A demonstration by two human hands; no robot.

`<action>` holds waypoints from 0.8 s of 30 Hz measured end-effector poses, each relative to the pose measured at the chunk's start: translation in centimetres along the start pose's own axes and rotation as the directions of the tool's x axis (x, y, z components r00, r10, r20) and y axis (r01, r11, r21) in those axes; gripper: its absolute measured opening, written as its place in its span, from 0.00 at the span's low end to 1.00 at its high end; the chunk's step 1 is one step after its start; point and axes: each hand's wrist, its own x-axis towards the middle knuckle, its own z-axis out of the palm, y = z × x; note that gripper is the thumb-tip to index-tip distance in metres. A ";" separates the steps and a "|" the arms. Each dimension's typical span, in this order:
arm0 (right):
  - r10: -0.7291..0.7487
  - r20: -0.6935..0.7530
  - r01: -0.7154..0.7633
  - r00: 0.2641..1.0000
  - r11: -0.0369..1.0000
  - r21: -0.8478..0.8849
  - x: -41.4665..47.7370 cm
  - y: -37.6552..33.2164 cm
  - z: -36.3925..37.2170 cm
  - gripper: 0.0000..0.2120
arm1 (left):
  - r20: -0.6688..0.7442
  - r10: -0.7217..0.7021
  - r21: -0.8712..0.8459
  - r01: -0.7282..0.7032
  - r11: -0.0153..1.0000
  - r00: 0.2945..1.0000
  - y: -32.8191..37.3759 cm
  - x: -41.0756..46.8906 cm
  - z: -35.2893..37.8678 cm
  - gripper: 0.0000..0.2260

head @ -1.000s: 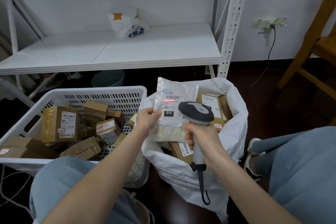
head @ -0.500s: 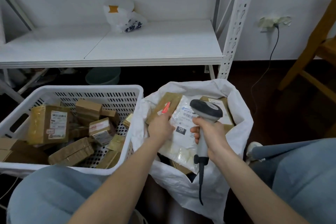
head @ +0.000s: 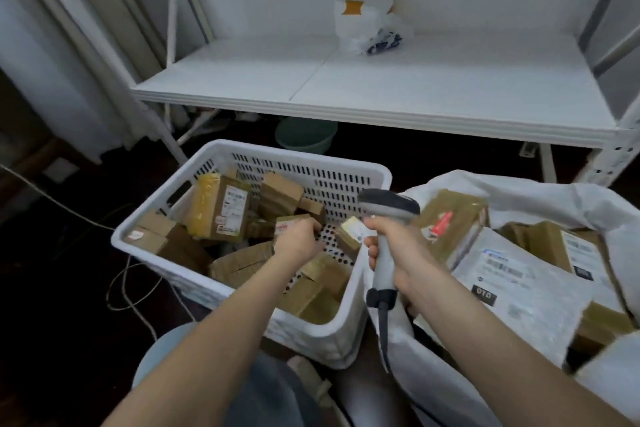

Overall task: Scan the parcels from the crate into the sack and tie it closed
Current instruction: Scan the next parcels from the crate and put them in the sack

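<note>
Nearest the viewer, a denim-clad knee [head: 162,357] lies before the near wall of the white perforated crate [head: 311,336], the reference for all positions below. Just right of the crate's near right corner hangs the scanner cable [head: 383,333]. Above that corner the right hand [head: 394,253] is clenched round the handle of the grey barcode scanner [head: 386,208], whose head stands level with the crate's right rim. The left hand [head: 298,241] reaches inside the crate, fingers bent over a small brown parcel [head: 289,222] with a red-printed label; blur prevents telling whether it grasps the parcel or only touches it. More brown parcels fill the crate, the largest a yellow-taped box [head: 218,208] towards its far left. Loose cords [head: 131,288] lie on the dark floor left of the crate. Touching the crate's right side, the white sack [head: 519,187] stands open, holding a white mailer [head: 519,284] and a brown padded envelope [head: 450,225]. Behind the crate sits a green basin [head: 306,137]; above and beyond it runs a white shelf [head: 433,90] bearing a plastic bag [head: 367,28].
</note>
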 end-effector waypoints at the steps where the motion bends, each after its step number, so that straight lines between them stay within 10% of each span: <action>1: 0.024 0.015 -0.024 1.000 1.000 -0.004 0.9 0.3 1.5 0.04 | 0.018 -0.049 -0.007 0.049 0.999 0.999 -1.6 0.7 -0.2 0.19; 12: 0.264 -0.028 -0.257 0.964 0.956 0.142 13.9 2.6 9.3 0.04 | -0.220 -0.199 -0.081 0.186 0.979 0.955 -8.8 16.8 -1.1 0.31; 24: 0.323 -0.053 -0.315 0.945 0.942 0.118 18.3 4.7 8.2 0.03 | -0.140 -0.311 -0.192 0.282 0.940 0.940 -11.3 24.4 0.3 0.16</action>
